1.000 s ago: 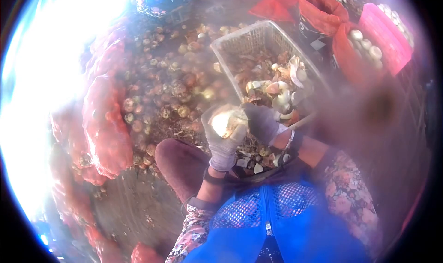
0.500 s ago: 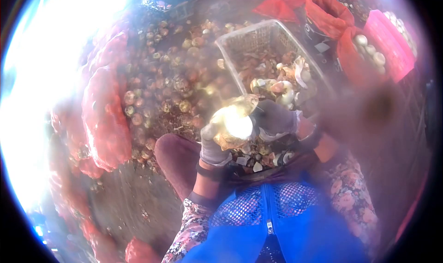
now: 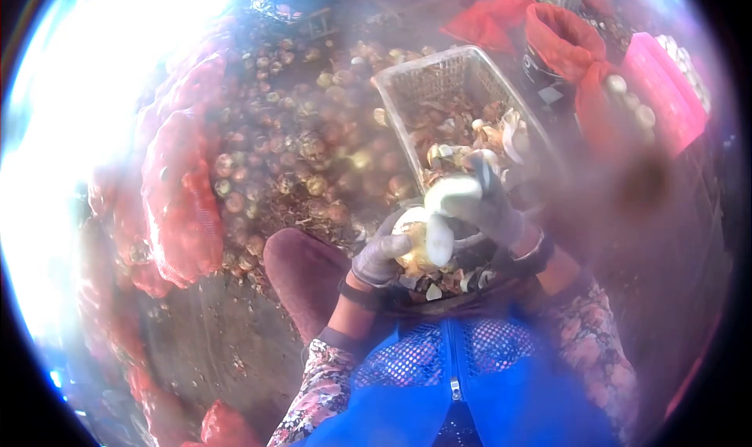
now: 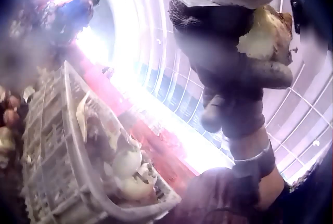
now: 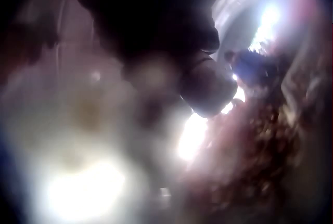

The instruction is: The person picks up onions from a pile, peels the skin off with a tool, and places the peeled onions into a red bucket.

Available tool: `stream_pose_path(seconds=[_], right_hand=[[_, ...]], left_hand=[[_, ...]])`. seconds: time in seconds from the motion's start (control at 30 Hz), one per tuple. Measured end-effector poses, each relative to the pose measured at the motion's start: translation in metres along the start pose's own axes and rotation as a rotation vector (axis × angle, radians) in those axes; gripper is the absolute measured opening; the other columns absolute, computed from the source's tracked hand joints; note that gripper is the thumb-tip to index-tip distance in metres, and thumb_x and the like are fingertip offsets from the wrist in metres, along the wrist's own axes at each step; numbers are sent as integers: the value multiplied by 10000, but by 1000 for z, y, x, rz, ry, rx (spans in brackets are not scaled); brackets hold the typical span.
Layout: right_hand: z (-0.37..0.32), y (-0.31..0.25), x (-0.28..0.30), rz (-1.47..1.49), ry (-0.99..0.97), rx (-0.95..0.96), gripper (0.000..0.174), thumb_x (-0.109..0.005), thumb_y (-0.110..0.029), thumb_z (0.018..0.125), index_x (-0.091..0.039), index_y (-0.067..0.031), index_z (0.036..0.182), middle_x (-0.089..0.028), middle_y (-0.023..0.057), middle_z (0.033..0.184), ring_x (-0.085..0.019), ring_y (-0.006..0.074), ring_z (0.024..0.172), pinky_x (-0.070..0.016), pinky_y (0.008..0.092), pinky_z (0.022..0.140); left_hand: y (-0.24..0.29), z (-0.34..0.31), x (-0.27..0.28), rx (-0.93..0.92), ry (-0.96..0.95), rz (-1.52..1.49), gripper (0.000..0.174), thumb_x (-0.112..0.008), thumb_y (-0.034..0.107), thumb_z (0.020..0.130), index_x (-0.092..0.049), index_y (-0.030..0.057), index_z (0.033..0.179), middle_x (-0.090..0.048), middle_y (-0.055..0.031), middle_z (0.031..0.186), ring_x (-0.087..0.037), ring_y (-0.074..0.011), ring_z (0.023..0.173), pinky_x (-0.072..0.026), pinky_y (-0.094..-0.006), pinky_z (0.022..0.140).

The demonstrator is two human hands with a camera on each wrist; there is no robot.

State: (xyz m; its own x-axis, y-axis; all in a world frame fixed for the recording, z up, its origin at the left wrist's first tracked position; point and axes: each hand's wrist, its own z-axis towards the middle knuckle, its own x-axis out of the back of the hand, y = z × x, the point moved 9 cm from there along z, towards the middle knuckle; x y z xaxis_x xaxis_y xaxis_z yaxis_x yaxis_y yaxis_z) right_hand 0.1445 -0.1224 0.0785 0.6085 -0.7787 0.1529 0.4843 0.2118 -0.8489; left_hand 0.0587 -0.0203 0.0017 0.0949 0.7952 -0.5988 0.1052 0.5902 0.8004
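Note:
An onion (image 3: 409, 239) rests in my gloved left hand (image 3: 377, 257), the thumb laid along its side. A thick white onion layer (image 3: 453, 193) stands out from its right side, a second pale lobe below it. My gloved right hand (image 3: 495, 216) pinches this layer over the front of the crate. Close up in the left wrist view, the onion (image 4: 273, 34) shows pale flesh and a ragged brown skin, with dark gloved fingers (image 4: 268, 73) curled under it. The right wrist view is blurred and dark, with a gloved fingertip (image 5: 210, 86) near its middle.
A plastic crate (image 3: 395, 126) of onion peelings stands just ahead. Loose onions (image 3: 313, 184) cover the floor to the left, beside full red mesh sacks (image 3: 176, 204). At the right back are open red bags (image 3: 564, 39) and a pink container (image 3: 666, 94) by white onions.
The onion has turned and come down in the left hand. The right hand has moved up and right, and the white layer now stands out from the onion.

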Motion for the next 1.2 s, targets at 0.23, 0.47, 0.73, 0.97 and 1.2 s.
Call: stream_pose_path(seconds=[0.23,0.47,0.73,0.97,1.2], right_hand=[[-5,16,16,199,52,-179,643,-659,-93,883,-322,-57,1429,-649,93,1002,-662,160,769,-557,287,653],[-2,24,-1,474,6,-322,532,-622,-163,938,-395,-91,1414,-650,98,1004,-665,161,790,-553,312,600],[-7,83,41,675,-61,-431,430,-565,-307,927,-564,-162,1332,-660,58,1110,-612,221,1050,-502,395,836],[-16,36,-19,-630,79,177,505,-629,-115,854,-537,-61,1347,-651,131,1157,-655,292,939,-531,381,799],[-11,27,-37,-605,-73,47,605,-586,-82,851,-423,-111,1433,-634,166,1145,-661,389,903,-529,447,709]], left_hand=[[3,19,13,-94,92,-45,888,-732,538,757,-432,-1,1397,-588,-153,1256,-590,-269,1154,-494,-395,988],[-34,31,31,-14,198,-201,843,-619,650,834,-467,3,1353,-580,-140,1228,-590,-284,1120,-538,-413,920],[-10,25,42,-208,220,-171,836,-629,614,824,-471,-22,1343,-555,-179,1285,-562,-303,1186,-468,-436,1030],[3,21,32,-245,206,-334,767,-690,512,843,-467,-2,1368,-558,-135,1295,-543,-257,1210,-425,-372,1058],[11,11,33,-280,271,7,727,-691,522,842,-521,-9,1308,-611,-98,1177,-605,-195,1059,-493,-325,891]])
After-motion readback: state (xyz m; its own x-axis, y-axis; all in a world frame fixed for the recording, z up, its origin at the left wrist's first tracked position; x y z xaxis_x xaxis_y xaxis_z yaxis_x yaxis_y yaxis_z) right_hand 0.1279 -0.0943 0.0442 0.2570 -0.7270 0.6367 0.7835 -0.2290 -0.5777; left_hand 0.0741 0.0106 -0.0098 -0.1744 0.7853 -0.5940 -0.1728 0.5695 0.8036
